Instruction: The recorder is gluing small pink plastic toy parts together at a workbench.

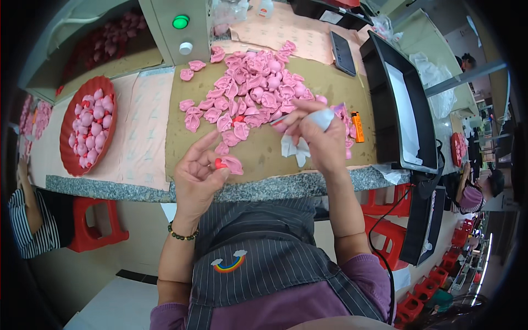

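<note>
My left hand point(199, 175) pinches a small pink moulded piece point(233, 165) with a red bit point(220, 163) at its edge, over the bench's front edge. To the right, my right hand point(320, 142) is closed around a pale, rounded thing point(320, 118) whose kind I cannot make out. A thin, narrow tip point(279, 119) sticks out leftward from its fingers; whether it belongs to the pale thing is hidden. Beneath that hand lies a crumpled white tissue point(296, 150). A heap of pink moulded pieces point(253, 82), some cupped and some round, covers the brown board point(184, 144) beyond both hands.
At the left stands a red basket point(67, 135) of round pink pieces. On the right are an orange lighter point(358, 127), a phone point(342, 53) and a black tray point(379, 82). A machine housing point(179, 41) with a green button rises behind. Other people sit at both sides.
</note>
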A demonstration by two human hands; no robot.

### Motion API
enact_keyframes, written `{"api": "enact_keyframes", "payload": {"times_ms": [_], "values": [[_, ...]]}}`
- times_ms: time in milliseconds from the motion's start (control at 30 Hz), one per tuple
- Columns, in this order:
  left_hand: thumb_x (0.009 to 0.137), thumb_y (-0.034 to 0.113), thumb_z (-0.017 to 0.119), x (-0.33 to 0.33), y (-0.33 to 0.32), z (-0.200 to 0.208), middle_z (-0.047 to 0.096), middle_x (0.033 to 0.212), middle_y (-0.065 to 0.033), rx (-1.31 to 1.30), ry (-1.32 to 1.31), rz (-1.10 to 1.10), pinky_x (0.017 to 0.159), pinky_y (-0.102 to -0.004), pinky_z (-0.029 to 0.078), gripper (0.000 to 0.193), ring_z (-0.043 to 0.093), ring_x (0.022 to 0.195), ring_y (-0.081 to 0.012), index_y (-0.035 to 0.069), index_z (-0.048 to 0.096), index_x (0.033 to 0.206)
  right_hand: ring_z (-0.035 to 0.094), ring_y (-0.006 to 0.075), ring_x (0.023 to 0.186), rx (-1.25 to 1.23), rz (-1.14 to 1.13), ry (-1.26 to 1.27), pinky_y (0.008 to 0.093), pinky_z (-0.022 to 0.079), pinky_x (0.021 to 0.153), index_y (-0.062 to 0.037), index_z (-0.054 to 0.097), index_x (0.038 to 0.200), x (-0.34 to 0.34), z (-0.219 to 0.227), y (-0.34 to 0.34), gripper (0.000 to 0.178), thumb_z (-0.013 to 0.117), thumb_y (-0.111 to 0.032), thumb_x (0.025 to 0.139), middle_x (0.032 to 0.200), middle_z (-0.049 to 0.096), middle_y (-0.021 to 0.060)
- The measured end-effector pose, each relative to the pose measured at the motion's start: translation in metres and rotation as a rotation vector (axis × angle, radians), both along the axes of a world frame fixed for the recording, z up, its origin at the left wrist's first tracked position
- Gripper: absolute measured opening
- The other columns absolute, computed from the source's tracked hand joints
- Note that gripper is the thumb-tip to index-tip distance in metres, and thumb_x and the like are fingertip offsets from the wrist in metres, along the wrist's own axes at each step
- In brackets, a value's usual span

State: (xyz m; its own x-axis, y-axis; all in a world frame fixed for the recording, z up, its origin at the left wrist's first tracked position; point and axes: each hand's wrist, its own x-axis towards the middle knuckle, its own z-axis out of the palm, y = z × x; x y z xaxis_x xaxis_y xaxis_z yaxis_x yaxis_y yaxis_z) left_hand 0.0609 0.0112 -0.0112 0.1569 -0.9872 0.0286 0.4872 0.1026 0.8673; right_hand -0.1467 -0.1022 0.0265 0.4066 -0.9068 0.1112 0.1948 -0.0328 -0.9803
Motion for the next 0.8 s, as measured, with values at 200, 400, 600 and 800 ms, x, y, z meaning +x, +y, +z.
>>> {"api": "enact_keyframes", "payload": {"times_ms": [200, 400, 600, 800], "values": [[0.078, -0.009, 0.056, -0.006, -0.002, 0.001, 0.061, 0.088, -0.0098, 0.074, 0.058, 0.016, 0.068, -0.0237, 0.053, 0.048, 0.062, 0.075, -0.0149, -0.006, 0.042, 0.124, 0.058, 0.0121, 0.063, 0.069, 0.005, 0.080, 0.0221, 0.046, 0.057, 0.0022, 0.047, 0.104, 0.002, 0.003, -0.015, 0.022, 0.054, -0.005, 0.084, 0.084, 0.062, 0.0110], [0.081, -0.007, 0.054, 0.009, 0.005, -0.021, 0.061, 0.097, -0.0159, -0.020, 0.049, 0.098, 0.071, -0.0281, 0.054, 0.028, 0.063, 0.078, -0.0192, -0.007, 0.053, 0.109, 0.057, 0.0056, 0.067, -0.163, 0.268, 0.158, 0.0194, 0.045, 0.057, 0.0009, 0.060, 0.099, 0.031, 0.014, -0.010, 0.024, 0.066, -0.006, 0.077, 0.079, 0.062, 0.0035], [0.082, -0.007, 0.052, 0.014, -0.001, -0.025, 0.060, 0.099, -0.0177, 0.066, 0.162, 0.206, 0.079, -0.0331, 0.052, 0.031, 0.062, 0.086, -0.0231, -0.005, 0.049, 0.113, 0.056, 0.0059, 0.067, -0.121, 0.191, 0.106, 0.0190, 0.044, 0.060, -0.0001, 0.059, 0.091, 0.051, 0.028, -0.003, 0.018, 0.065, -0.005, 0.075, 0.079, 0.061, 0.0028], [0.082, -0.006, 0.054, 0.012, -0.012, -0.022, 0.060, 0.099, -0.0173, -0.002, 0.277, 0.125, 0.080, -0.0342, 0.052, 0.037, 0.062, 0.087, -0.0239, -0.005, 0.046, 0.119, 0.052, 0.0087, 0.063, -0.267, 0.016, 0.072, 0.0194, 0.039, 0.057, 0.0017, 0.058, 0.088, 0.031, 0.000, 0.000, 0.021, 0.067, -0.007, 0.071, 0.077, 0.060, 0.0063]]}}
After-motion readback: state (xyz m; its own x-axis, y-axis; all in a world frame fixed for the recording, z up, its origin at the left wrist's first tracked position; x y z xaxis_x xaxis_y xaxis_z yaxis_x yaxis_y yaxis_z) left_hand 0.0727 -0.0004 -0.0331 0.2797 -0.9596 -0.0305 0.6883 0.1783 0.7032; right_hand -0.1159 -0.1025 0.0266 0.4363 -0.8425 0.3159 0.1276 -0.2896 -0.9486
